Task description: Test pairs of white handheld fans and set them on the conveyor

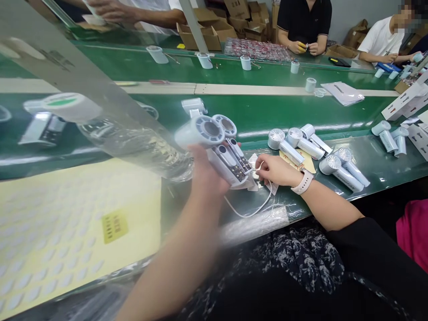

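My left hand (pixel 209 171) is closed around two white handheld fans (pixel 227 165) held side by side. Their handles are open along the front, with dark parts and circuit boards showing. Close to the lower ends of the handles, my right hand (pixel 279 170) pinches the end of a white cable (pixel 249 216). Whether the cable's tip touches a fan is hard to make out. The rest of the cable loops down over the bench. Another white fan (pixel 194 106) lies just behind the held pair. Small white papers lie under my right fingers.
Several handheld fans (pixel 301 145) lie to my right, some on a yellow note. At left are a yellow sticker sheet (pixel 133 187), a clear plastic bottle (pixel 133 142) and a slanted post (pixel 83 67). Across the green conveyor (pixel 247 107), other people work near cardboard boxes (pixel 207 33).
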Demonstrator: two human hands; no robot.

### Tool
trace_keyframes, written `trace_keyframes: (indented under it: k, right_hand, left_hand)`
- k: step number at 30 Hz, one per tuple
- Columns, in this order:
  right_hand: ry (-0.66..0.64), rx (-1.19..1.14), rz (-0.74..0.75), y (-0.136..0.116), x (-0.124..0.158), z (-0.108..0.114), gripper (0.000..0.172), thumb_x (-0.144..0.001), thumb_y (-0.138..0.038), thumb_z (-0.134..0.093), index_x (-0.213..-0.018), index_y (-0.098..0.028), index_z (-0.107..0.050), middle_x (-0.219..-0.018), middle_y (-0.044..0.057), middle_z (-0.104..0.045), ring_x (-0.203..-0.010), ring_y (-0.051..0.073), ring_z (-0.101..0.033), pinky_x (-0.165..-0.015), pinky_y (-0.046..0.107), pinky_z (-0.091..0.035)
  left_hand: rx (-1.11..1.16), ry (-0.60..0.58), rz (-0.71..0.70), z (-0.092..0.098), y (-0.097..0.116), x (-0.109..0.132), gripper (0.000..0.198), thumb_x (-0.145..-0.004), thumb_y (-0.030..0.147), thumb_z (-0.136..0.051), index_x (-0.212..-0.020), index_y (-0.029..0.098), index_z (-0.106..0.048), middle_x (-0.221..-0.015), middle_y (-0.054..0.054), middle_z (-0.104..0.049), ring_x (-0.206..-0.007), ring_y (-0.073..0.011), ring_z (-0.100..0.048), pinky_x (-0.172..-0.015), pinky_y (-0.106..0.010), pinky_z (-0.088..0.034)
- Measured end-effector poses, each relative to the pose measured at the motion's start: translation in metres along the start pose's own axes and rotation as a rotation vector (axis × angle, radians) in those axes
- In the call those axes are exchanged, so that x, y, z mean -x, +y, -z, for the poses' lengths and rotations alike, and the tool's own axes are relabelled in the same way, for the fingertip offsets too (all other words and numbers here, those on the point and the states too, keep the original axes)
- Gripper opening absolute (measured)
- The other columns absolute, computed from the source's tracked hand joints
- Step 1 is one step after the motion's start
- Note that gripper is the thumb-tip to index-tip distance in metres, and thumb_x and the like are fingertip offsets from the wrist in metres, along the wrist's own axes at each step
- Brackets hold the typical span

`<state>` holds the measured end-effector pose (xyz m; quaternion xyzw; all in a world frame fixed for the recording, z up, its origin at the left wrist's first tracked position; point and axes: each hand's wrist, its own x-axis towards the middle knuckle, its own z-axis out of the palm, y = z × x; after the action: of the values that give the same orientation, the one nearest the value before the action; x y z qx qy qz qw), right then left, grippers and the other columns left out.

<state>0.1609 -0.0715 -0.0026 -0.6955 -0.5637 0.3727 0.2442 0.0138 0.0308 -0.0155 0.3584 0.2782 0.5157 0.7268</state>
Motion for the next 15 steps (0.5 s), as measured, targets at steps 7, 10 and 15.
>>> trace_keyframes:
  k: [7, 10, 15]
  right_hand:
    - [-0.187, -0.387, 0.094, -0.003, -0.003, -0.013, 0.028, -0.115, -0.028, -0.074, -0.089, -0.021, -0.068, -0.066, -0.006, -0.064, -0.059, 0.013, -0.065, -0.065, 0.026, -0.060]
    - [-0.238, -0.483, 0.130, -0.010, 0.000, -0.028, 0.031, -0.111, -0.036, -0.084, -0.090, -0.022, -0.066, -0.072, -0.006, -0.068, -0.065, 0.012, -0.069, -0.068, 0.026, -0.063]
    - [-0.192, -0.653, 0.188, -0.012, 0.005, -0.046, 0.040, -0.111, -0.047, -0.085, -0.087, -0.024, -0.062, -0.065, -0.009, -0.066, -0.059, 0.011, -0.065, -0.069, 0.026, -0.059]
  left_hand:
    - [0.027, 0.045, -0.168, 0.005, 0.010, -0.016, 0.095, -0.073, 0.119, -0.066, -0.075, 0.024, -0.059, -0.092, -0.004, -0.075, -0.093, -0.0213, -0.072, -0.086, -0.037, -0.065]
    - [0.032, 0.052, -0.166, 0.006, 0.009, -0.015, 0.097, -0.074, 0.121, -0.059, -0.070, 0.024, -0.057, -0.092, -0.004, -0.076, -0.092, -0.0211, -0.072, -0.083, -0.036, -0.065]
    - [-0.006, -0.005, -0.175, 0.004, 0.008, -0.009, 0.100, -0.072, 0.124, -0.053, -0.069, 0.024, -0.054, -0.094, -0.007, -0.076, -0.096, -0.0238, -0.071, -0.098, -0.043, -0.067]
